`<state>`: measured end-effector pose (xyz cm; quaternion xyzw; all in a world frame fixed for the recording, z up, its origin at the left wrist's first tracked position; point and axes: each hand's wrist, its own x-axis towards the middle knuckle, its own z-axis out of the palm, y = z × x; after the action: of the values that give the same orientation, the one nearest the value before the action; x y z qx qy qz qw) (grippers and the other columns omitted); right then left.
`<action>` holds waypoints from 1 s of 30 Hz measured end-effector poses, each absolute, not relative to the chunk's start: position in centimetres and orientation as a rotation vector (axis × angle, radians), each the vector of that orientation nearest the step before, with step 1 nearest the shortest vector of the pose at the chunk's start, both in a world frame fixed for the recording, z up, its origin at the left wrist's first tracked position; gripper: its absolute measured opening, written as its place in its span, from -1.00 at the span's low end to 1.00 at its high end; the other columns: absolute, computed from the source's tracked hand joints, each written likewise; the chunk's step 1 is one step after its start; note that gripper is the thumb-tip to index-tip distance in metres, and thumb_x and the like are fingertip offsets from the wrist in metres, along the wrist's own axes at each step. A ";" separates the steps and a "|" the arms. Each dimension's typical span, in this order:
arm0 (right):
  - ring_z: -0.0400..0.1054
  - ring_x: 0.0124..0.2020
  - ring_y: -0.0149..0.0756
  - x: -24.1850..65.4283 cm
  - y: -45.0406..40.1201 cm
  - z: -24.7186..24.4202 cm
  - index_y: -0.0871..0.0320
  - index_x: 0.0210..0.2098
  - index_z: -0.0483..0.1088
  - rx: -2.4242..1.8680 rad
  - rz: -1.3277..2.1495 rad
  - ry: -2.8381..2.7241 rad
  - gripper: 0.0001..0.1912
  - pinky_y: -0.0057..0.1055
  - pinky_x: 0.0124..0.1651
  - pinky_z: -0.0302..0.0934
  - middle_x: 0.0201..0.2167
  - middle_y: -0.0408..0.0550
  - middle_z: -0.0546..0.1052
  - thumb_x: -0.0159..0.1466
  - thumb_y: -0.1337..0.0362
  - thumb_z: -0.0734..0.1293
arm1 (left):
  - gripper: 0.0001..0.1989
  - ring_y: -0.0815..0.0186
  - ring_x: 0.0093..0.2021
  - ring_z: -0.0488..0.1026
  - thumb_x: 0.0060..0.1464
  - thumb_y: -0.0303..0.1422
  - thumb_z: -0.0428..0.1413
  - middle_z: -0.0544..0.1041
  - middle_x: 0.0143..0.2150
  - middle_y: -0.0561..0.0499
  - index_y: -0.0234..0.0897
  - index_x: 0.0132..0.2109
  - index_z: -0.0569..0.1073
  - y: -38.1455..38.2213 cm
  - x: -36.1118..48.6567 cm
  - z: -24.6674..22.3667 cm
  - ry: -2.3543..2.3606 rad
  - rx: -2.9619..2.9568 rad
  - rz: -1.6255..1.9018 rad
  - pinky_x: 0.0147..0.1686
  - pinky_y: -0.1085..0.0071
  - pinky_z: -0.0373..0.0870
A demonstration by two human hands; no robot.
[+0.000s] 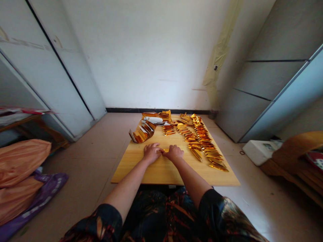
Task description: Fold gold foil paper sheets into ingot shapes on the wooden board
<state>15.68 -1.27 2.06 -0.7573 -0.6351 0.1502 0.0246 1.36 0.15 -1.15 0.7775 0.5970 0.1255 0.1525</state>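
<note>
Over the middle of a wooden table [161,171], my left hand [152,153] and my right hand [174,153] meet with fingers closed on a small piece of gold foil paper [166,150]. Most of that piece is hidden under my fingers. Beyond my left hand stands a curved stack of gold foil sheets [143,131] with white backs. To the right of my right hand, folded gold foil pieces lie in overlapping rows, one shorter row [188,137] and one longer row [205,141]. A small pile of folded pieces [168,129] sits ahead of my hands.
A white roll-shaped item [152,119] lies at the table's far side among more gold paper. Grey cabinets [254,87] stand right, pale ones [58,67] left. Orange and purple bags [22,181] rest at left. A white box [259,151] and wooden furniture [290,164] are at right.
</note>
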 end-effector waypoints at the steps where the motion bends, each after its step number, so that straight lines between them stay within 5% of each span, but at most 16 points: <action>1: 0.29 0.03 0.01 15.7 -1.3 2.1 0.19 0.01 0.36 -2.345 0.477 -1.961 -0.31 -0.08 -0.02 0.15 -0.01 0.23 0.40 0.06 -0.18 0.29 | -0.76 0.17 0.19 0.18 0.04 -0.30 0.07 0.33 0.19 0.17 0.13 -0.17 0.55 0.1 1.4 -1.1 1.715 2.224 0.361 0.19 0.07 -0.04; 18: 0.42 -0.19 -0.31 18.5 -0.4 2.1 0.06 -0.28 0.48 -2.232 0.699 -1.920 -0.80 -0.51 -0.25 0.20 -0.21 -0.09 0.55 0.06 0.33 0.36 | -0.78 0.20 0.19 0.18 0.03 -0.28 0.09 0.33 0.20 0.19 0.14 -0.19 0.55 0.1 1.5 -0.9 1.707 2.177 0.372 0.20 0.11 -0.04; 30: 0.41 -0.33 -0.41 20.2 0.3 0.5 0.10 -0.36 0.53 -2.121 0.754 -1.917 -0.78 -0.61 -0.39 0.11 -0.36 -0.14 0.57 0.05 0.46 0.31 | -0.81 0.20 0.18 0.19 0.04 -0.18 0.09 0.33 0.19 0.17 0.14 -0.18 0.54 0.4 1.5 -1.2 1.727 2.175 0.377 0.18 0.13 -0.02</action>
<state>20.18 0.30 0.54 -0.7142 -0.6457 0.2539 0.0922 1.51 0.44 -1.23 0.7649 0.6074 0.1324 0.1686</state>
